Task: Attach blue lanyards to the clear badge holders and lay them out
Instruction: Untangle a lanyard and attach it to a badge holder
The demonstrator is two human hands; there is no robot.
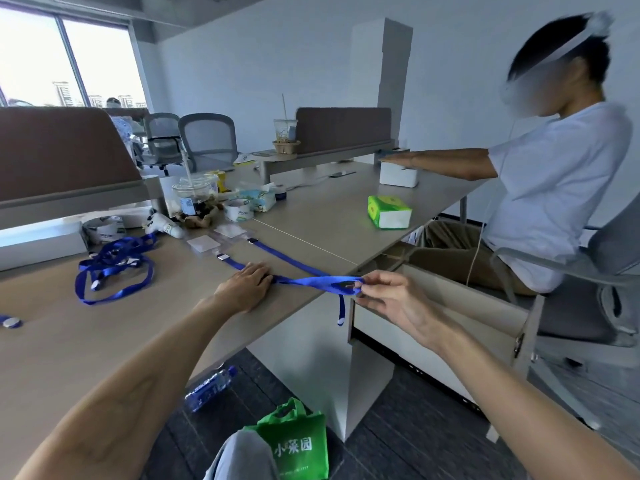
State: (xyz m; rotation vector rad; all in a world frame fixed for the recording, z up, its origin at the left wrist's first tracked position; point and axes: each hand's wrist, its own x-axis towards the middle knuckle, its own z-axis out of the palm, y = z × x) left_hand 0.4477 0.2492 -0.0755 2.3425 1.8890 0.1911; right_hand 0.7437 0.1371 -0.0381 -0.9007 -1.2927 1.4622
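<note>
lanyard (pixel 313 281) under left hand (pixel 246 285): hidden | lanyard piece (pixel 9 321): cut by left edge | clips: too small

Open-plan office, desks (pixel 322 216) with partition screens (pixel 343 129), mesh chairs (pixel 207 140)

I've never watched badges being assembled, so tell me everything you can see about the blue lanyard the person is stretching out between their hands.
The blue lanyard is a flat, woven-looking ribbon, doubled into two strands. Each strand ends in a small metal clip beside a clear badge holder on the desk. The left hand presses it flat against the desktop; the right hand pinches its looped end past the desk edge, where a short tail dangles.
</note>
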